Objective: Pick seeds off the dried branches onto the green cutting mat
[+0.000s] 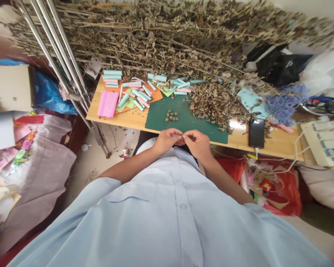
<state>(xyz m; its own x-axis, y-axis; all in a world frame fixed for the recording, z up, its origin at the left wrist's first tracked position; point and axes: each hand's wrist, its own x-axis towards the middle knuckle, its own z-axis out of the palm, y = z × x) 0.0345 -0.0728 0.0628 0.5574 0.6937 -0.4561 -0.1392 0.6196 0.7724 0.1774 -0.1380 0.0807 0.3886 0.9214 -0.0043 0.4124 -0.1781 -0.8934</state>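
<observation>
My left hand (pixel 169 141) and my right hand (pixel 197 144) meet fingertip to fingertip at the desk's front edge, close to my body. Both are closed in a pinch; whatever sits between the fingers is too small to make out. Just beyond them, a green cutting mat (pixel 158 113) lies on the wooden desk. On the mat rests a small cluster of brown, rounded dried balls (pixel 172 115). A heap of crumbled dried leaves (pixel 211 102) covers the mat's right side.
Rolled blue and pink papers (pixel 140 94) and a folded pink sheet (pixel 108 104) lie at left. Dried leafy stalks (pixel 156 40) fill the back. A phone (pixel 256 132) with its cable and blue yarn (pixel 288 102) lie right. Metal poles (pixel 64 63) stand at left.
</observation>
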